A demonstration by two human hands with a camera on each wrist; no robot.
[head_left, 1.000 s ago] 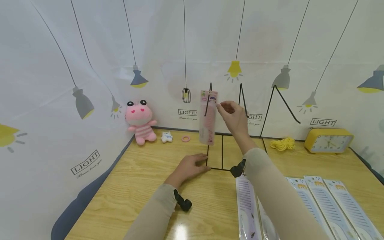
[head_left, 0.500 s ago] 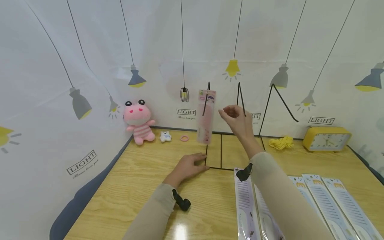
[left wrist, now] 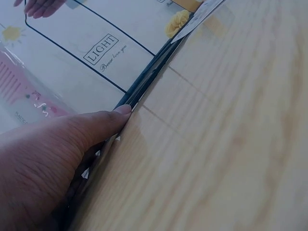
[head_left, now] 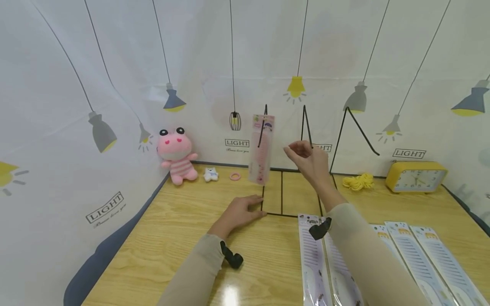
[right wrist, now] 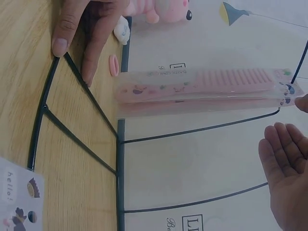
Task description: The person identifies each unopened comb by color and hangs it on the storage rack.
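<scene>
- Left hand [head_left: 241, 212] — flat on the table [head_left: 172, 238], fingers straight, pressing the front-left corner of the black wire rack [head_left: 282, 193]; in the left wrist view the thumb [left wrist: 103, 122] lies along the base wire. It grips nothing.
- Right hand [head_left: 311, 159] — raised in the air just right of the pink comb [head_left: 261, 148], fingers relaxed and slightly bent, holding nothing; the right wrist view shows the palm [right wrist: 288, 173] open and apart from the comb.
- Pink comb, in clear packaging, hangs from the rack's leftmost upright hook, free of both hands, its lower end above the table.
- Rack: its base frame lies on the table, and the other hooks to the right stand bare against the backdrop [head_left: 115, 63].
- Packaged combs [head_left: 405, 259] lie in a row on the table at front right, under and beside the right forearm.
- Along the back edge: pink plush [head_left: 177, 155], small white figure [head_left: 211, 174], pink ring [head_left: 235, 176] to the left; yellow cord [head_left: 357, 182] and yellow clock [head_left: 415, 177] to the right.
</scene>
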